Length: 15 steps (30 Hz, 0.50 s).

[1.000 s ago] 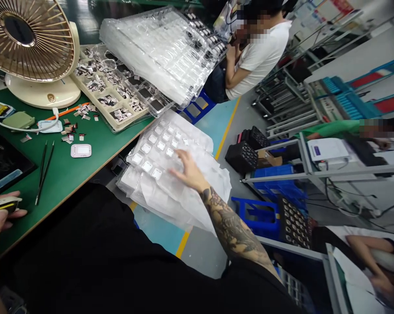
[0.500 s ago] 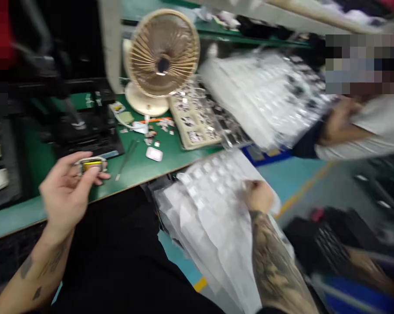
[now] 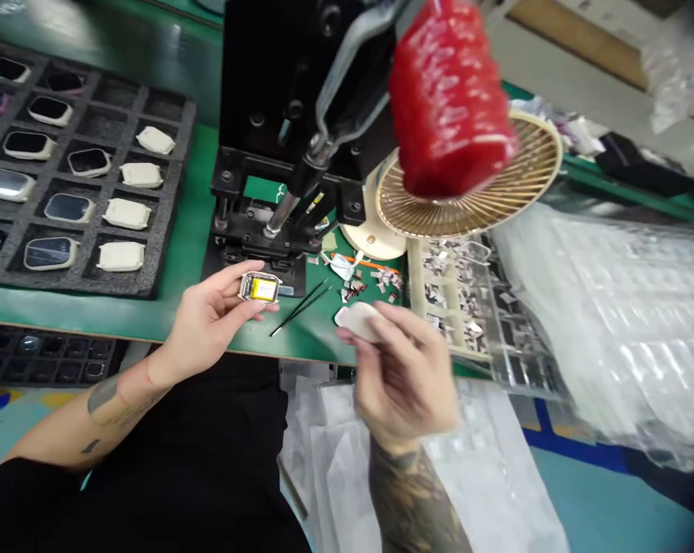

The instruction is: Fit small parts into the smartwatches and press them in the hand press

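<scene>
i've got the left hand (image 3: 209,322) pinching a small metal frame with a yellow battery (image 3: 259,288) above the green surface (image 3: 318,338), and the right hand (image 3: 401,376) gripping a pale rounded shell (image 3: 358,321) near it.

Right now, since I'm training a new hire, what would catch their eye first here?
The red grip on the black press, top centre, stands out first, in front of the fan. A black foam tray of watch cases fills the left. Lower centre, the left hand holds a small frame with a yellow label.
</scene>
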Tool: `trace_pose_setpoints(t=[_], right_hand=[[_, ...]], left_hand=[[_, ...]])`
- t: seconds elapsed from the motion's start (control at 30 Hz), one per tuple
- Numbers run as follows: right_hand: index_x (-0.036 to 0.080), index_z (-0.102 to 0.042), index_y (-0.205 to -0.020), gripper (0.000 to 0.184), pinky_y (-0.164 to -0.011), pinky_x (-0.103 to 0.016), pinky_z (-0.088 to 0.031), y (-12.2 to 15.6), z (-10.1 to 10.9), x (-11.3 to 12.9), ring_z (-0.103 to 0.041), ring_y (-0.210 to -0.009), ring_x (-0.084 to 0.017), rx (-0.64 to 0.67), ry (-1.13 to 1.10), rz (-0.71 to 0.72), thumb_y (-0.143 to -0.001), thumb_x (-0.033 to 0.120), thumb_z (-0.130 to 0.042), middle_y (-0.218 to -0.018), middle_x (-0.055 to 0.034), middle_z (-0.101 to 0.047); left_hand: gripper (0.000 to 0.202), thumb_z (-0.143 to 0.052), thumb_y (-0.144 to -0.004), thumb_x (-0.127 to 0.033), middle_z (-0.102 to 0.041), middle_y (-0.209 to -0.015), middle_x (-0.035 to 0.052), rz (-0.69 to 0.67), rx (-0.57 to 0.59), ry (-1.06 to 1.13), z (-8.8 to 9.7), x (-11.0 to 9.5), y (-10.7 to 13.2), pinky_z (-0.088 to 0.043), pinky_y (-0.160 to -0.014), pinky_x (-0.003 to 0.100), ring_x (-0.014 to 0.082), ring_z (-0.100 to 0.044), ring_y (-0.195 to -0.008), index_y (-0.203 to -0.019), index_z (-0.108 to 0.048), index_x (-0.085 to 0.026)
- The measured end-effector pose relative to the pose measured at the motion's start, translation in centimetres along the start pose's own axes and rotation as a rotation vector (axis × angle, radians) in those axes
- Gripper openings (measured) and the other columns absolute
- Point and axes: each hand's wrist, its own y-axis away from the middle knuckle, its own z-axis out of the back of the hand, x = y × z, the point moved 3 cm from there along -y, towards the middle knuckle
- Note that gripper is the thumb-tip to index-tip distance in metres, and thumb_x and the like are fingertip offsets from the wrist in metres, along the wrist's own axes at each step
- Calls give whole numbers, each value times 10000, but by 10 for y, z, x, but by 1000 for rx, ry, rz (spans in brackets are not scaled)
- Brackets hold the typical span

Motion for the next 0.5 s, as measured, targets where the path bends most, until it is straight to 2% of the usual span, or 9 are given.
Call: trace_pose_setpoints(t=[0.1,0.2,0.27,0.4,0.5], right_hand=[[361,-703,-1566,589,-1050,-561,-746,-42,-49,26,-816,-1253,-318,112,-223,106,-1032,115,-746,-1440,-109,-795],[353,-712,-1534,515,-1110,-649,-701,-61,-78,32,-789,-1299,-341,270,-310,138,-1062,150,-723,-1426,-101,-814],[356,-717,-1515,489,-1145,-674,-674,-62,-87,30,-767,-1335,-340,328,-323,123,-1072,149,-704,-1438,-93,-810],[347,-698,-1544,504,-1176,-649,-661,-54,-86,24,-717,-1437,-353,318,-336,5,-1059,220,-753,-1573,-117,-721],[321,-707,-1513,453,-1091,-571,-699,-53,-83,20,-770,-1308,-324,323,-402,-132,-1065,294,-769,-1424,-120,-778]], left_hand=[[520,-896,-1004,-246,-889,-1272,121,13,11,52,1,2,0,-744,-942,297,256,-901,-1088,-1494,-737,-170],[517,-859,-1025,-231,-851,-1397,149,7,32,86,1,2,1,-725,-1020,311,273,-865,-1227,-1520,-724,-170],[487,-834,-1053,-270,-838,-1424,156,5,31,111,2,1,1,-729,-1001,318,281,-859,-1235,-1518,-728,-171],[305,-774,-1115,-335,-887,-1252,113,8,15,106,2,0,1,-728,-930,296,230,-883,-1058,-1381,-789,-186],[267,-759,-1122,-302,-894,-1231,96,-22,33,83,3,-3,1,-733,-933,299,222,-888,-1035,-1368,-785,-201]])
